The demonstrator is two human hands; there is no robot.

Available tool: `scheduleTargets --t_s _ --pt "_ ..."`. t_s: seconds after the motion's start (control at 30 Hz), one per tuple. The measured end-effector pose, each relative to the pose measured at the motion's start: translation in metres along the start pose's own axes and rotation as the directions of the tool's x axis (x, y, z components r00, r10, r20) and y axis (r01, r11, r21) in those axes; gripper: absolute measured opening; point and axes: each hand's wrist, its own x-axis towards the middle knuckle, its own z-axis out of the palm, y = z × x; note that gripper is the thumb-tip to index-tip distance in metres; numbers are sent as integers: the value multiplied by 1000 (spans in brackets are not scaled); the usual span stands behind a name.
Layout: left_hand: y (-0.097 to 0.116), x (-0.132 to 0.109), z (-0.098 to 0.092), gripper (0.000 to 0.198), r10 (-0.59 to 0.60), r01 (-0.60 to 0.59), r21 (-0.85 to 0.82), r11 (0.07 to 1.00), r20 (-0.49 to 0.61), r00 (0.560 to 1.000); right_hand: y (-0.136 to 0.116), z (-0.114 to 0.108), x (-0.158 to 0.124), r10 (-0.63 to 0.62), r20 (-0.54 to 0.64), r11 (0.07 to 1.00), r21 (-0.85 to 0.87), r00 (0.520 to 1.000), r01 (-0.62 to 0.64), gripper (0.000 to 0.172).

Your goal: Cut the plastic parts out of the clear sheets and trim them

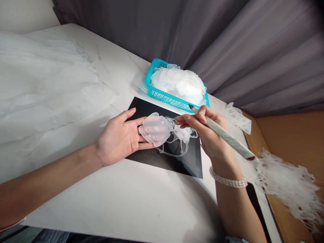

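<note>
My left hand (pixel 118 136) lies palm up over the edge of a black mat (pixel 188 162), fingers stretched out, with a translucent rounded-square silicone piece (pixel 155 129) resting on the fingertips. My right hand (pixel 205 130) is closed round a long pale stick-like tool (pixel 227 136) and its fingertips pinch thin clear trimmings (pixel 181 138) that hang from the piece's right edge. A bead bracelet (pixel 227 180) circles the right wrist.
A turquoise basket (pixel 162 94) heaped with similar translucent pieces stands behind the mat. A pile of stringy clear scraps (pixel 288 184) lies at right on a brown surface. Another clear sheet (pixel 239 118) sits by the basket. Grey curtain behind; white marble table (pixel 76 101).
</note>
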Motion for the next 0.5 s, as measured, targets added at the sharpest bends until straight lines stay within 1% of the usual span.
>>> scheduleTargets --t_s 0.03,0.1,0.2,0.27,0.3,0.33,0.37,0.4,0.43,0.47,0.5 --pt "0 0 1 62 -3 3 1 1000 -3 1000 2 -1 2 16 -12 1000 12 1000 -16 40" --pt "0 0 2 62 0 0 5 1000 -7 1000 7 1 4 59 5 998 12 998 -59 39" --pt "-1 1 2 62 1 -1 21 1000 -6 1000 12 11 0 139 95 989 29 986 -143 40" --pt "-3 0 -2 62 7 -7 50 999 -3 1000 11 16 -3 173 125 982 58 977 -181 43" --pt "-4 1 -4 62 19 -18 76 997 -13 1000 10 16 -3 171 108 982 64 979 -179 44" --pt "-5 1 -7 60 48 -44 108 993 -30 998 8 15 -1 150 66 987 51 986 -154 45" --pt "-5 2 -9 58 95 -84 150 985 -63 993 6 12 3 102 -2 995 16 995 -102 45" --pt "-6 4 -12 55 149 -126 203 971 -99 984 3 8 11 20 -94 998 -52 995 -25 44" --pt "-6 5 -15 52 212 -173 260 950 -129 969 0 4 22 -101 -194 985 -158 976 70 43" --pt "-5 7 -17 48 274 -214 317 924 -157 949 -4 0 36 -251 -282 941 -297 926 164 41" --pt "-5 8 -19 45 328 -246 370 896 -177 928 -6 -2 53 -406 -330 863 -446 852 238 38"
